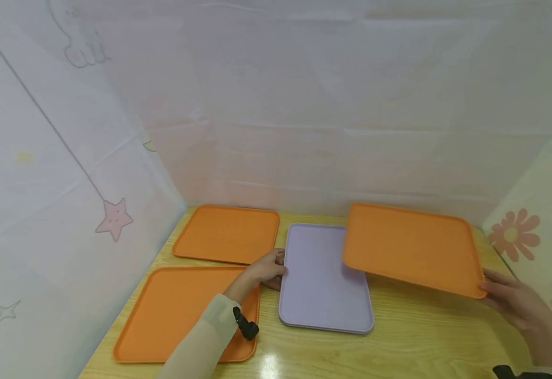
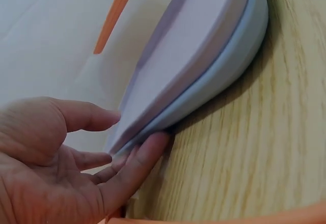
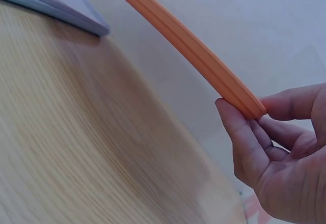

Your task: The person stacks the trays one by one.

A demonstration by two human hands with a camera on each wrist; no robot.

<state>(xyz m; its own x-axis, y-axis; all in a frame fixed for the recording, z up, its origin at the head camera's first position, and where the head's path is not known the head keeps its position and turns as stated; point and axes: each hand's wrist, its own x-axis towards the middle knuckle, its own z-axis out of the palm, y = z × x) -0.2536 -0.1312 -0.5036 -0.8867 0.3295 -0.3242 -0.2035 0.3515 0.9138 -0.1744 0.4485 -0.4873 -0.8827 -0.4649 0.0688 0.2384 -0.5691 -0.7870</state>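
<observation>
My right hand (image 1: 517,300) pinches the near right corner of an orange tray (image 1: 408,247), thumb on one face and fingers on the other. The tray is raised and tilted, overlapping the purple tray (image 1: 323,284) in the head view; its ridged edge (image 3: 204,56) shows in the right wrist view. My left hand (image 1: 266,268) is at the left edge of the purple tray. Under that tray lies a pale blue one (image 2: 219,81), seen in the left wrist view. My left thumb is at the upper rim and the fingers reach beneath the lower edge, gripping the stack.
Two more orange trays lie on the left of the wooden table (image 1: 418,337), one at the back (image 1: 228,234) and one at the front (image 1: 186,310), partly under my left forearm. A pale printed sheet (image 1: 304,105) hangs behind the table and at both sides.
</observation>
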